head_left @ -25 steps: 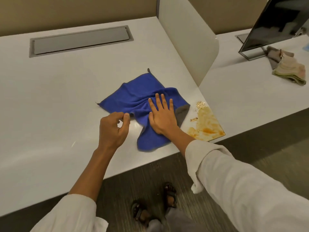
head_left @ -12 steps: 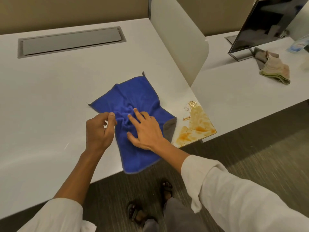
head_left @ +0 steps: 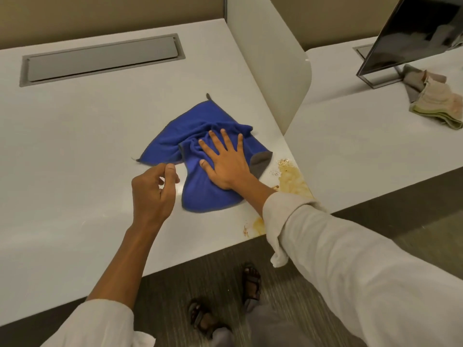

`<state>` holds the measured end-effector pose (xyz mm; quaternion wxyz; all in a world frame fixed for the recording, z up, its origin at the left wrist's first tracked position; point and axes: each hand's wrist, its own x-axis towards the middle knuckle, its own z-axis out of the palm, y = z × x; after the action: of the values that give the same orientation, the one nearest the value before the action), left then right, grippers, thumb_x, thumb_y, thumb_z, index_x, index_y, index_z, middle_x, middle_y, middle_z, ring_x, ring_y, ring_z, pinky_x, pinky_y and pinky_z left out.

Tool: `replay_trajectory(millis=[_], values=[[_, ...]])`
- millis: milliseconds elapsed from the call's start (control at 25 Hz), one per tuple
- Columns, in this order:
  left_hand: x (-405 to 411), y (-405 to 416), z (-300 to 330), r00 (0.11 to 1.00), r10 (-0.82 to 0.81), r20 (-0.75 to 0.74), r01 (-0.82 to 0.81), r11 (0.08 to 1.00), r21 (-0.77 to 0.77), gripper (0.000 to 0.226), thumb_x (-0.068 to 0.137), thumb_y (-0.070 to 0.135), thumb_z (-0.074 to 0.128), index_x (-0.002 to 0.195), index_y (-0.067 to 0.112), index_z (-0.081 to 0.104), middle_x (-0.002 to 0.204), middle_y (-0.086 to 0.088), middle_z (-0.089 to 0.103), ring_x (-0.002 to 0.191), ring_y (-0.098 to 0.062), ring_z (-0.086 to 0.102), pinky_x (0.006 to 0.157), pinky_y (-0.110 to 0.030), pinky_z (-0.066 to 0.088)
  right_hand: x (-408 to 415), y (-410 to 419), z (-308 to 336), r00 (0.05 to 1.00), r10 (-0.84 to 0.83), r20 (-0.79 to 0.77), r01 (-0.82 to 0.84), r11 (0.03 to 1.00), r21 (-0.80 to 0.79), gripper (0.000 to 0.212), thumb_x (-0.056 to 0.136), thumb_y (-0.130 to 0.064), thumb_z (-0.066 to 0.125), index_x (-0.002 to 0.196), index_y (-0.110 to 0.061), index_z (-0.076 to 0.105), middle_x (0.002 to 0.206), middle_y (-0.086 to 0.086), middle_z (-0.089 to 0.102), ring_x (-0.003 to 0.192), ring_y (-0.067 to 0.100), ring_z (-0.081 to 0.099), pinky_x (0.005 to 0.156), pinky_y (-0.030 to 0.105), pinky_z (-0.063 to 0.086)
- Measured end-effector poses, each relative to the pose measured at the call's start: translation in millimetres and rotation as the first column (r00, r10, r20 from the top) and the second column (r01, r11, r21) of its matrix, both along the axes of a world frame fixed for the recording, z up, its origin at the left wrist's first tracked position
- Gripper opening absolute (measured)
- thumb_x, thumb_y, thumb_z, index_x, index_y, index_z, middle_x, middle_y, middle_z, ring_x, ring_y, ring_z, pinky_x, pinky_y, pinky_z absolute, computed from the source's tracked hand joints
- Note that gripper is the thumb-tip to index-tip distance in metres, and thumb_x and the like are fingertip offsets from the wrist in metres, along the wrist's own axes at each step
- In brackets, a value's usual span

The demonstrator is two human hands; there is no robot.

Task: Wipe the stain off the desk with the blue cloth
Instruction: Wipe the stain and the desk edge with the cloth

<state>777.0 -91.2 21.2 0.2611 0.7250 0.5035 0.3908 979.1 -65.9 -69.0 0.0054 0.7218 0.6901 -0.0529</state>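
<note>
The blue cloth [head_left: 198, 136] lies crumpled on the white desk [head_left: 75, 146], with a grey corner turned up on its right side. My right hand [head_left: 225, 164] presses flat on the cloth, fingers spread. Just right of the cloth is the orange-brown stain [head_left: 292, 182], with pale crumbs [head_left: 283, 162] at its far end. A smaller smear [head_left: 258, 225] sits by the front edge. My right sleeve hides part of the stain. My left hand [head_left: 152, 189] hovers loosely curled just below the cloth's left edge, holding nothing.
A white divider panel [head_left: 270, 71] stands at the desk's right side. A grey cable hatch [head_left: 100, 58] is set in the back of the desk. On the neighbouring desk are a monitor [head_left: 413, 28] and a pile of rags [head_left: 436, 101]. The desk's front edge is near my forearms.
The cloth no longer hangs over the front edge; it slid up and right onto the desk. My right hand flattened out on it. My left hand let go of the cloth's edge.
</note>
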Motion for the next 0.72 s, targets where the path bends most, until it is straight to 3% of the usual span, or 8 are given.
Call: replay_trajectory(millis=[160,280,320,400,520,600,720], values=[[12.1,-1.7,-7.4,0.999,-0.021,-0.025,0.021,1.000,0.006,0.038,0.097,0.023,0.045,0.074,0.002,0.065,0.065,-0.008,0.064,0.057,-0.013,0.055,0.059,-0.006,0.036,-21.6,-59.0,-2.1,0.995,0.047,-0.089,-0.036,0.992,0.118,0.074,0.096,-0.063,0.025,0.157,-0.024,0.014,0.166,0.009,0.006,0.152,0.035,-0.005,0.118,0.062,0.005],[30.0,10.6,-11.2,0.998,-0.017,-0.064,0.019,0.999,0.039,0.039,0.098,0.028,0.043,0.074,0.005,0.062,0.066,-0.007,0.062,0.060,-0.024,0.056,0.058,-0.024,0.043,-44.4,-75.5,-1.8,0.974,0.179,-0.142,-0.163,0.980,0.118,0.074,0.093,-0.068,0.031,0.156,-0.030,0.018,0.167,0.010,0.001,0.152,0.034,-0.011,0.118,0.062,0.003],[38.1,16.3,-11.3,0.997,0.006,-0.083,-0.002,0.999,0.051,0.036,0.098,0.028,0.043,0.078,0.005,0.062,0.071,-0.005,0.063,0.065,-0.023,0.057,0.060,-0.023,0.042,-43.8,-64.4,-1.7,0.958,0.232,-0.171,-0.211,0.969,0.128,0.073,0.092,-0.068,0.034,0.155,-0.033,0.022,0.167,0.010,0.000,0.152,0.033,-0.010,0.118,0.061,0.005],[55.1,28.2,-14.1,0.991,0.033,-0.131,-0.025,0.998,0.060,0.026,0.097,0.026,0.046,0.096,0.007,0.063,0.089,-0.002,0.064,0.085,-0.020,0.058,0.072,-0.017,0.041,-33.0,-31.9,-1.2,0.933,0.294,-0.208,-0.265,0.951,0.157,0.071,0.089,-0.067,0.043,0.151,-0.036,0.029,0.167,0.009,0.000,0.152,0.034,0.004,0.117,0.056,0.017],[72.5,45.1,-28.8,0.983,0.024,-0.182,-0.018,0.999,0.032,0.032,0.096,0.030,0.044,0.115,0.008,0.057,0.113,-0.009,0.063,0.108,-0.025,0.054,0.089,-0.035,0.045,-5.7,21.3,-0.3,0.948,0.290,-0.133,-0.267,0.949,0.168,0.069,0.086,-0.065,0.046,0.148,-0.037,0.036,0.166,0.010,0.007,0.135,0.033,0.030,0.099,0.049,0.033],[81.3,52.8,-40.9,0.982,0.017,-0.186,-0.012,1.000,0.028,0.033,0.096,0.028,0.044,0.118,0.006,0.054,0.117,-0.011,0.061,0.110,-0.027,0.054,0.093,-0.035,0.043,14.1,48.8,-1.1,0.951,0.285,-0.123,-0.266,0.952,0.154,0.064,0.090,-0.065,0.042,0.147,-0.038,0.038,0.165,0.006,0.016,0.138,0.034,0.027,0.105,0.055,0.028],[91.5,51.3,-45.3,0.979,0.049,-0.199,-0.037,0.997,0.067,0.032,0.095,0.022,0.047,0.120,0.003,0.054,0.122,-0.015,0.059,0.115,-0.028,0.051,0.098,-0.029,0.038,36.5,76.3,-4.3,0.946,0.322,-0.029,-0.312,0.934,0.176,0.061,0.092,-0.069,0.032,0.148,-0.043,0.036,0.164,-0.001,0.023,0.151,0.037,0.003,0.114,0.067,0.002]])
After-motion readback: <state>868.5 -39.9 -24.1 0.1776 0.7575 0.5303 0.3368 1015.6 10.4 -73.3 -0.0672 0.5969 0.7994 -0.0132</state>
